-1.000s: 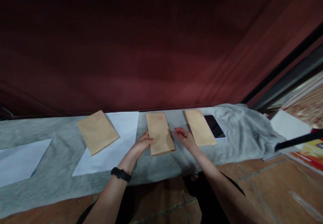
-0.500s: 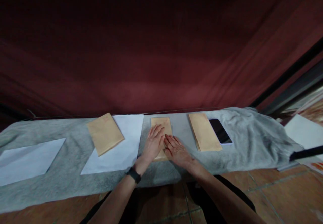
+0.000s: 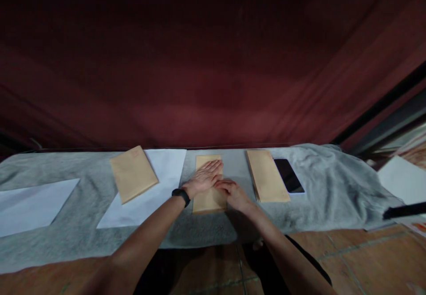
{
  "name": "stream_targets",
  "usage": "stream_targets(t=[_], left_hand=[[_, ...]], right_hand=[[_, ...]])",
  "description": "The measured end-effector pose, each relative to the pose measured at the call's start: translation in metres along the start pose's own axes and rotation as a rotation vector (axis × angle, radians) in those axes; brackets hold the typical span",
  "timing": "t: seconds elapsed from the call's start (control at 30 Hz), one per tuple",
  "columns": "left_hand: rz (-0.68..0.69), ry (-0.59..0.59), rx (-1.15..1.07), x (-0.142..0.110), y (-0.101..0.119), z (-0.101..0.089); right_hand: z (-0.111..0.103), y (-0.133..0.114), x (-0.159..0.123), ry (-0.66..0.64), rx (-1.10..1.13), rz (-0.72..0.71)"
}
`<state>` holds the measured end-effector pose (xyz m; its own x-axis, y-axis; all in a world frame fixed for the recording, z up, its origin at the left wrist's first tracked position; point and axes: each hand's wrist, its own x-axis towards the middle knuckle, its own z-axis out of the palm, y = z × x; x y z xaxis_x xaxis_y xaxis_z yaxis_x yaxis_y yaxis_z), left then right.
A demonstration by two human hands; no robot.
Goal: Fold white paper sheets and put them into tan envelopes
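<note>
A brown paper envelope (image 3: 209, 202) lies upright in front of me on the grey cloth. My left hand (image 3: 203, 178) is laid flat across its upper half, fingers stretched toward the right. Close beside it, my right hand (image 3: 233, 193) touches the envelope's right side with its fingers bent and slightly apart. The fingertips of both hands nearly meet, and part of the envelope is hidden under them.
To the right lie a stack of brown envelopes (image 3: 268, 177) and a phone (image 3: 289, 176). On the left, a larger folded brown envelope (image 3: 133, 175) rests partly on a white sheet (image 3: 133, 213); another white sheet (image 3: 33, 206) lies farther left. A red curtain-like surface (image 3: 213, 86) rises behind.
My left hand has turned so its fingers point more to the right. My right hand has gone from lying flat to bent fingers at the envelope's right side.
</note>
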<state>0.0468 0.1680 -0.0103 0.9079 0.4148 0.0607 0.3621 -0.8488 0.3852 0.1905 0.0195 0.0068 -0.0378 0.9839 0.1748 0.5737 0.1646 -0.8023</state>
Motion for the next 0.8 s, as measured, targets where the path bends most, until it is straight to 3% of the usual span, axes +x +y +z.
stream_targets(t=[0.17,0.37,0.8], left_hand=[[0.038,-0.018,-0.01,-0.021,0.014,0.005],[0.041,-0.031,-0.059,-0.051,0.042,0.003],[0.071,-0.137,-0.046,-0.096,0.083,-0.004]], right_hand=[[-0.005,0.001,0.001,0.073,0.067,0.129],[-0.012,-0.001,-0.003,0.108,-0.011,0.188],[-0.012,0.0,-0.008,0.101,-0.129,0.185]])
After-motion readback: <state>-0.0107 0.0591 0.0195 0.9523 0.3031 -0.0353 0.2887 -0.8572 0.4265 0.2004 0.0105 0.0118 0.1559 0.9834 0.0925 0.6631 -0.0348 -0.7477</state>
